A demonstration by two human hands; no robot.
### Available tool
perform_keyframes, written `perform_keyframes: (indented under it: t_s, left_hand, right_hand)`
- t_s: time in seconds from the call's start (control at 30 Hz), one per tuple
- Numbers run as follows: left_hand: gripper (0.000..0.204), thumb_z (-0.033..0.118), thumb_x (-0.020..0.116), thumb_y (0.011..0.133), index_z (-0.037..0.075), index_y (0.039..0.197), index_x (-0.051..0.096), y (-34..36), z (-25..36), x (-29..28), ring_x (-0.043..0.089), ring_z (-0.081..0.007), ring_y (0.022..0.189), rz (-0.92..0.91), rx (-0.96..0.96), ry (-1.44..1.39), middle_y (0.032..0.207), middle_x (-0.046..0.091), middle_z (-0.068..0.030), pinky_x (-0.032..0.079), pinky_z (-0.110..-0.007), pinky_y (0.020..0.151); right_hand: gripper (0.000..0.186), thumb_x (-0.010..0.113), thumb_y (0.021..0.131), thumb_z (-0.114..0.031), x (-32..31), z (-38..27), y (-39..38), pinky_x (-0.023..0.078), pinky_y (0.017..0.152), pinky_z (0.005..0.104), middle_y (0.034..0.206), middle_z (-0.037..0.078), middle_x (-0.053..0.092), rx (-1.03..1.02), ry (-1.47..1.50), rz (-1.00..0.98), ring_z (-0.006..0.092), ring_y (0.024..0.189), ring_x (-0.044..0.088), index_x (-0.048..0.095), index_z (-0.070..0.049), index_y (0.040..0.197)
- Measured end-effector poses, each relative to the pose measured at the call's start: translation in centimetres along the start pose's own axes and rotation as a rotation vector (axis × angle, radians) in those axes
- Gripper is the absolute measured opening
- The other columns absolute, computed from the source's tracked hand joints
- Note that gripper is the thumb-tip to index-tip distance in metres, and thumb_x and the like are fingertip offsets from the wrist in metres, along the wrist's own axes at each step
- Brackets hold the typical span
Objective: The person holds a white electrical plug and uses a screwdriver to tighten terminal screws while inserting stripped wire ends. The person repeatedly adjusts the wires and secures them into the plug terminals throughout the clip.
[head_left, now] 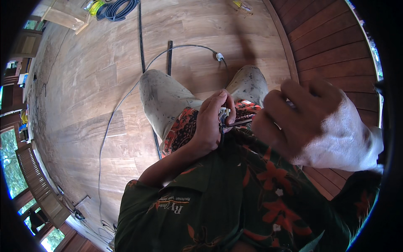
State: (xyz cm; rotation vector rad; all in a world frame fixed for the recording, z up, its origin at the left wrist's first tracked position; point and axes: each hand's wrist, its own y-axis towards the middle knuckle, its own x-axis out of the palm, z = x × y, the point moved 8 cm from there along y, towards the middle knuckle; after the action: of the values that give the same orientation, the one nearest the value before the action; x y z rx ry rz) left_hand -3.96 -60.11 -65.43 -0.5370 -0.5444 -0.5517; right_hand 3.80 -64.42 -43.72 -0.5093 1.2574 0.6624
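Head view: Close handwork

Left hand [213,117] holds a small pale fitting [225,112]; right hand [312,124], curled, appears to grip a slim tool [242,122] whose shaft points leftward toward it. Beyond the left hand lies a white connector [219,57]. Likely step: fine work on the fitting; next seems to demand steady bracing, tip aligned.

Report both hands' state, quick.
Left hand: closed, holding a small wired electrical fitting.
Right hand: closed, holding what looks like a screwdriver, its thin shaft toward the fitting; the handle is hidden.
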Motion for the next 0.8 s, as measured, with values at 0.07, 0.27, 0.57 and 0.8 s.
perform_keyframes:
  t_s: [0.07,0.27,0.57,0.8]
  left_hand:
    - [0.03,0.029,0.044,0.11,0.008,0.091,0.055,0.0,-0.4,-0.4,0.046,-0.0077,0.052,0.034,-0.069,-0.064,0.066,0.052,-0.0033,0.036,-0.022,0.044]
    - [0.032,0.032,0.041,0.109,0.008,0.091,0.052,0.0,-0.6,0.2,0.039,-0.0079,0.045,-0.06,-0.096,-0.068,0.062,0.049,-0.0039,0.031,-0.023,0.041]
    - [0.028,0.029,0.041,0.107,0.011,0.086,0.045,-0.2,-1.4,0.4,0.038,-0.0087,0.047,-0.066,-0.097,-0.021,0.061,0.048,-0.0044,0.029,-0.024,0.043]
    - [0.027,0.031,0.045,0.106,0.013,0.086,0.044,0.0,-1.9,-0.9,0.035,-0.0097,0.046,0.032,-0.141,-0.143,0.061,0.045,-0.0043,0.027,-0.025,0.043]
  right_hand:
    - [0.028,0.079,0.071,-0.017,0.1,0.4,0.2,0.047,0.055,0.0308,0.075,0.004,0.058,0.043,0.012,-0.042,0.0164,0.074,0.062,0.07,-0.002,0.094]
    - [0.029,0.079,0.086,-0.02,0.9,3.4,-0.1,0.051,0.054,0.0398,0.073,0.007,0.064,0.238,0.581,-0.506,0.0213,0.066,0.066,0.07,-0.002,0.107]
    - [0.03,0.069,0.094,-0.015,4.7,2.0,-2.3,0.05,0.054,0.0401,0.066,0.012,0.067,0.389,0.998,-0.605,0.0221,0.056,0.067,0.07,-0.004,0.122]
    - [0.032,0.072,0.087,-0.014,2.1,-2.2,-2.1,0.045,0.049,0.0348,0.069,0.005,0.061,-0.156,0.051,-0.203,0.0147,0.059,0.058,0.074,-0.006,0.118]
